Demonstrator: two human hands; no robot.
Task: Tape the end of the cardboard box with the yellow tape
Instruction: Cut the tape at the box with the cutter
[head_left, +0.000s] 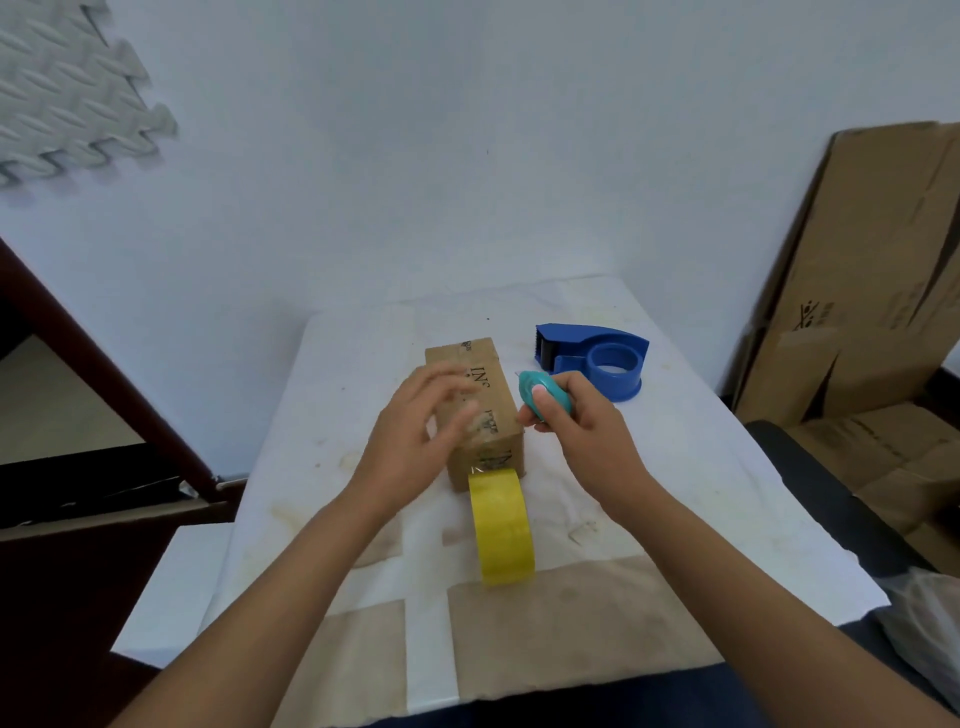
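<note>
From where I sit, my left hand (426, 415) is blurred, fingers spread loosely over the top of the cardboard box (480, 410), gripping nothing; I cannot tell whether it touches the lid. The box lies lengthwise on the table, its near end facing me. The yellow tape roll (501, 525) stands on edge right against that end, and a glint at the top of the roll suggests its free end runs up onto the box, though that is too small to be sure of. My right hand (576, 431) is closed around a small teal cutter (543, 392), thumb pressed on its face, just beside the box's right edge. Behind it sits an empty blue tape dispenser (597, 358), apart from everything.

My worries: the upright roll looks free to tip or roll away if I nudge it, dragging any stuck strip crooked. With my left hand not clearly pressing down, the light box could slide when I cut. And the cutter sits close to my left fingers, so a hasty stroke could nick them.

The tabletop (322, 431) is white paper, stained and patched with brown tape near me. Foam mats (67, 98) lean on the pale wall at left; flattened cartons (872, 291) stand at right.
</note>
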